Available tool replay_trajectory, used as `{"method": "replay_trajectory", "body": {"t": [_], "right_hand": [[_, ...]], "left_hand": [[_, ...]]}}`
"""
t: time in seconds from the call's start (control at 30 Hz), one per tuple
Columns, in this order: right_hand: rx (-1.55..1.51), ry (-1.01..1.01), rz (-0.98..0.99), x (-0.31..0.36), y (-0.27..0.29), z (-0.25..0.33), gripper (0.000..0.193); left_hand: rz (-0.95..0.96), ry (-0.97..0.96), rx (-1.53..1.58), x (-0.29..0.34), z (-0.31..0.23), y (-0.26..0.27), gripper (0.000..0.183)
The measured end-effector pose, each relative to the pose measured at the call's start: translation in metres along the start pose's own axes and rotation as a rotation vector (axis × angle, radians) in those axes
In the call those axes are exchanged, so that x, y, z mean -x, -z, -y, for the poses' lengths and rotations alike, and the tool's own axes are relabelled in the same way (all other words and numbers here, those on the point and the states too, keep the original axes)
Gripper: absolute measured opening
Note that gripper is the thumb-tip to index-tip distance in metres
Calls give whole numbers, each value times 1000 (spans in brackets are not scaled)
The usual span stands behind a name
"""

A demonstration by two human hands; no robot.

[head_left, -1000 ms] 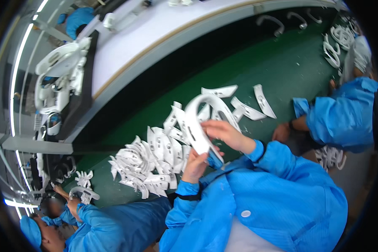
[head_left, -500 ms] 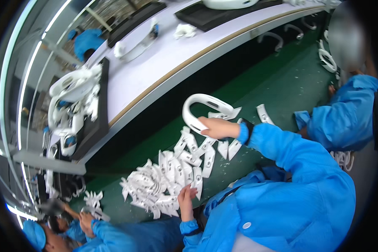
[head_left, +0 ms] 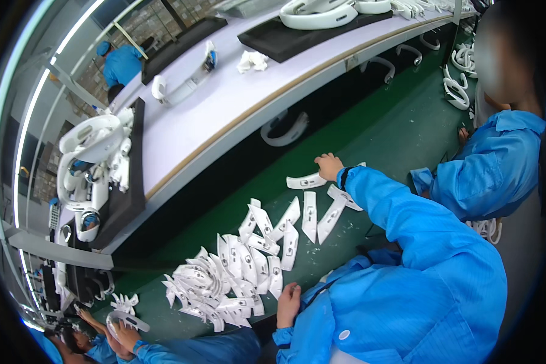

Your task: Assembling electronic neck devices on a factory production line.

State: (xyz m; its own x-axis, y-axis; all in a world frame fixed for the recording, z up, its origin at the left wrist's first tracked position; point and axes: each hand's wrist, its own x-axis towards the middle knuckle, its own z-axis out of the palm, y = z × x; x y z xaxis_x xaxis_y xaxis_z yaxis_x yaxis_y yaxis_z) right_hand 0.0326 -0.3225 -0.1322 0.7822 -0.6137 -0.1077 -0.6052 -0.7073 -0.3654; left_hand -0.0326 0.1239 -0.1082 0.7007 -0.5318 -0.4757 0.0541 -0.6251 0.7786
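Note:
My right hand [head_left: 329, 167] reaches over the green table, fingers apart, just above the end of a white curved strip [head_left: 305, 181] with a dark slot. I cannot tell whether it touches the strip. Beyond it, a white C-shaped frame [head_left: 285, 132] sits in the shadow under the shelf edge, out of my hand. My left hand [head_left: 289, 305] rests near the table's front edge, fingers loosely bent, with nothing visible in them. Close by that hand lies a heap of white curved strips [head_left: 212, 276]. Several separate strips [head_left: 310, 216] spread from the heap toward my right hand.
A raised white shelf [head_left: 224, 91] crosses the far side, bearing black trays [head_left: 270, 45] with white frames. A co-worker in a blue sleeve [head_left: 479, 164] works at the right. Another person's hand [head_left: 126, 337] holds a white part at the lower left. More white frames [head_left: 455, 91] lie far right.
The C-shaped frame has left my right hand and is now under the shelf edge. My right hand has moved slightly right and away. My left hand has drawn back nearer the table edge.

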Motion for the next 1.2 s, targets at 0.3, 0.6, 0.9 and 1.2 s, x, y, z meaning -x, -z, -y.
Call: {"method": "replay_trajectory", "body": {"t": [0.3, 0.6, 0.9, 1.2], "right_hand": [[-92, 147, -21, 16, -34, 0, 40], [-30, -6, 230, 11, -51, 26, 69], [32, 247, 268, 32, -63, 31, 37], [-392, 157, 14, 60, -12, -2, 27]], "left_hand": [[246, 12, -335, -25, -21, 0, 48], [320, -52, -277, -19, -17, -10, 45], [310, -47, -280, -30, -21, -7, 47], [316, -58, -282, -19, -31, -12, 48]]}}
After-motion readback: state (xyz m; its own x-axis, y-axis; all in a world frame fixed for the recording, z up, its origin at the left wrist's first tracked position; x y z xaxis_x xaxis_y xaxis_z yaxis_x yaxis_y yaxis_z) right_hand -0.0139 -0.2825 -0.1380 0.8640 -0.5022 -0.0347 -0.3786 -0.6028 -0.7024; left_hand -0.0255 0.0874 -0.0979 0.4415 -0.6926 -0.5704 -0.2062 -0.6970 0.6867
